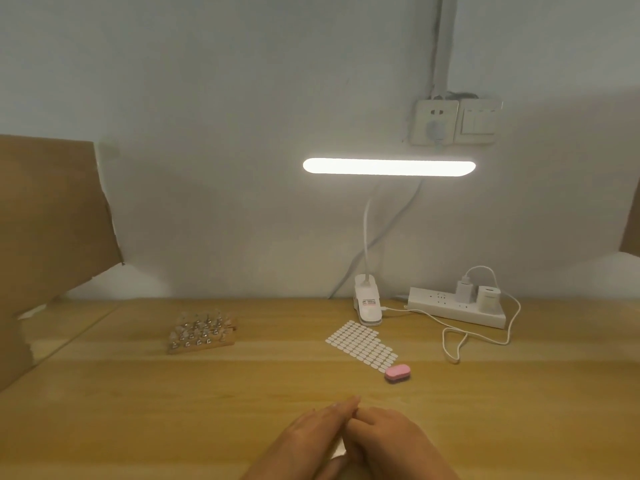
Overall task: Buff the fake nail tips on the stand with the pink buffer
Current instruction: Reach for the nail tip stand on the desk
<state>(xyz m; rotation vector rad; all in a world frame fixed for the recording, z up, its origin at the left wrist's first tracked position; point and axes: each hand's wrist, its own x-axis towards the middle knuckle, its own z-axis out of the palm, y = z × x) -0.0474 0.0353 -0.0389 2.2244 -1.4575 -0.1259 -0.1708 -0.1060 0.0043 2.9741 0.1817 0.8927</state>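
One pink buffer [397, 372] apart, beyond right hand [391, 441] fingertips [360, 419].

Pink buffer [397, 372], tan wood-grain table [173, 410].

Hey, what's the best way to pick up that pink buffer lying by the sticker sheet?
Pinch the pink buffer across its two long sides, coming down from above. It lies flat on the table, a small oval block with upright sides, and the sticker sheet sits only at its far edge, so the near side looks free.
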